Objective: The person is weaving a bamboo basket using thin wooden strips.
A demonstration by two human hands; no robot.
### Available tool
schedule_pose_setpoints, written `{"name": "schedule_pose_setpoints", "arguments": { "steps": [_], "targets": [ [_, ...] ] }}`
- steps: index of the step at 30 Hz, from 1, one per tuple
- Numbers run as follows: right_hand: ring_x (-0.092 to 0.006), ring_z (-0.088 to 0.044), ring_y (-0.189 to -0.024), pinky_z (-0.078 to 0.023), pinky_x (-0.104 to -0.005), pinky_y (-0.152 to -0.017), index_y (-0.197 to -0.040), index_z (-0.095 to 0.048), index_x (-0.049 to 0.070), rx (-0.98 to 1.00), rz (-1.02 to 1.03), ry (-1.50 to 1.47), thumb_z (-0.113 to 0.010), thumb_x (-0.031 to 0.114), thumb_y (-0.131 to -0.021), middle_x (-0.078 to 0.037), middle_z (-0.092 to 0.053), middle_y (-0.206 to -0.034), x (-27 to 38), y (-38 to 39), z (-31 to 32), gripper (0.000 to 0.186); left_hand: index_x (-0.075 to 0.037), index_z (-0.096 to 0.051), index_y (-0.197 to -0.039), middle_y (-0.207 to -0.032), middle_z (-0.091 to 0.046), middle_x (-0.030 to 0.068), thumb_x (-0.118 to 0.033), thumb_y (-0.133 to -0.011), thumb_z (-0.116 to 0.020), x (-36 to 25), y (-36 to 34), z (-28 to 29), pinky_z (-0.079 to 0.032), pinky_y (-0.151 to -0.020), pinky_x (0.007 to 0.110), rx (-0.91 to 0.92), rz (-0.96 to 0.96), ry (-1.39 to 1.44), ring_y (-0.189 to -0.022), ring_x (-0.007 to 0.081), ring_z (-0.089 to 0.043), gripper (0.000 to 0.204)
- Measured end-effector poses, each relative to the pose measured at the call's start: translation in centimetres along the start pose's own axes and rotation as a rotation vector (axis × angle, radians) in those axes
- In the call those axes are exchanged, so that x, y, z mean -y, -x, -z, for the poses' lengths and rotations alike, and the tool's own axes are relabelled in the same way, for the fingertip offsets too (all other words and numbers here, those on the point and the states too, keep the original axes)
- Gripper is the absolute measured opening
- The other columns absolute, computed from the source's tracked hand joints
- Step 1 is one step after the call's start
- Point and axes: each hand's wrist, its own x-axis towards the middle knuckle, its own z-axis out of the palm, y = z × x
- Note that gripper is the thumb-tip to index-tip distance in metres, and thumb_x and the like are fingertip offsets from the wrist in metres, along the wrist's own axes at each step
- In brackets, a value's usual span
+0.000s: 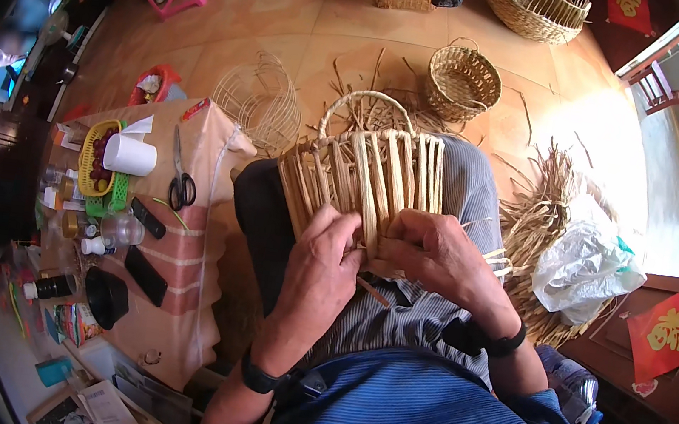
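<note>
Left hand (325,240) and right hand (436,244): fingers pinched at strip basket (372,173)'s near edge | strip basket: on lap (474,178), handle (372,94) on, side strips placed | seemingly left: near edge, loose ends (496,259) | floor (276,11) beyond: round basket (463,81), bare wire frame (260,111)
</note>
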Motion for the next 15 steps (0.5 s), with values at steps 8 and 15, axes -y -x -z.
{"name": "schedule_pose_setpoints", "arguments": {
  "steps": [8,15],
  "targets": [
    [-0.0346,-0.070,-0.071,-0.054,-0.0442,-0.065,-0.100,-0.067,-0.001,-0.124,0.115,0.085,-0.084,0.027,-0.099,-0.019,-0.071,-0.080,-1.0,1.1,-1.1,0.032,0.004,-0.068,-0.100,-0.098,-0.061,0.0129,0.011,-0.087,-0.080,-0.1,-0.1,0.0,-0.055,-0.075,0.042,-0.018,0.059,0.025,-0.079,0.0274,-0.065,0.019],
    [-0.0347,-0.073,-0.076,-0.056,-0.0455,-0.061,-0.108,-0.063,0.010,-0.228,0.438,0.348,-0.080,0.026,-0.099,-0.012,-0.069,-0.083,-1.7,1.4,-2.0,0.026,0.001,-0.072,-0.092,-0.088,-0.064,0.0058,0.010,-0.081,-0.086,-0.1,1.0,-0.4,-0.048,-0.066,0.030,-0.161,0.001,0.107,-0.071,0.0134,-0.055,0.020]
  ]
}}
